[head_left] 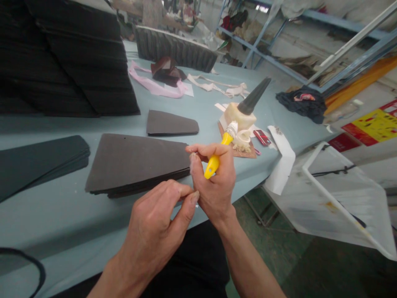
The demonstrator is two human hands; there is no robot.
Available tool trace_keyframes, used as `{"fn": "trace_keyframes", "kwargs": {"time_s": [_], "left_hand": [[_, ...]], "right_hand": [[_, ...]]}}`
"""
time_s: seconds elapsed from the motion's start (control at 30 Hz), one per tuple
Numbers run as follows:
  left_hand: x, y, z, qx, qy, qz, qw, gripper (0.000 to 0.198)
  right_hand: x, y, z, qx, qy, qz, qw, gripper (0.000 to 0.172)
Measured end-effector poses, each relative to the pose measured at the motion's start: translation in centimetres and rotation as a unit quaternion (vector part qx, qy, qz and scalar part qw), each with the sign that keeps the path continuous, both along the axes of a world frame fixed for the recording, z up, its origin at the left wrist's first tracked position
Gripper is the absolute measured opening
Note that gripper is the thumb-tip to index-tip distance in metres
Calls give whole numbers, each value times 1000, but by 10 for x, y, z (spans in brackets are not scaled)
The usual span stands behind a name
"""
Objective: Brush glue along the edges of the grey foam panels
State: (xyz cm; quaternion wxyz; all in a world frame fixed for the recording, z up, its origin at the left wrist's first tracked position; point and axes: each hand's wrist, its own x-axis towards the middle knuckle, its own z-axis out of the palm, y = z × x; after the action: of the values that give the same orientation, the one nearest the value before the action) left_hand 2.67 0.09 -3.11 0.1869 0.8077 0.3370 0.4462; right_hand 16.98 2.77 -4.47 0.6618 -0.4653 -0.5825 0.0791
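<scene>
My right hand (214,182) is closed around a brush with a yellow handle (213,166), its whitish bristle end pointing away from me. My left hand (164,215) is beside it, thumb and forefinger pinched together close to the right hand's wrist side; whatever they pinch, if anything, is too small to make out. Just beyond both hands lies a stack of dark grey tapered panels (139,163). Behind that stack is a smaller dark panel pile (172,123). A glue bottle with a black cone nozzle (254,97) and pale, crusted body stands past the brush.
Dark sheets (43,161) lie at the left, below a tall black stack (68,62). Pink and white strips (158,87) lie farther back. A small red box (262,137) sits near the table's right edge. A white plastic bin (344,198) stands off the table's right side.
</scene>
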Motion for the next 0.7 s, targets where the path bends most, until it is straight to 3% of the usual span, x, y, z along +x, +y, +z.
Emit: {"fn": "trace_keyframes", "kwargs": {"time_s": [0.43, 0.7], "left_hand": [[3, 3, -5, -3, -18, -2, 1000, 22], [-2, 8, -4, -1, -19, 35, 999, 22]], "right_hand": [[-3, -1, -4, 15, 35, -5, 999, 25], [8, -1, -7, 26, -46, -29, 998, 24]]}}
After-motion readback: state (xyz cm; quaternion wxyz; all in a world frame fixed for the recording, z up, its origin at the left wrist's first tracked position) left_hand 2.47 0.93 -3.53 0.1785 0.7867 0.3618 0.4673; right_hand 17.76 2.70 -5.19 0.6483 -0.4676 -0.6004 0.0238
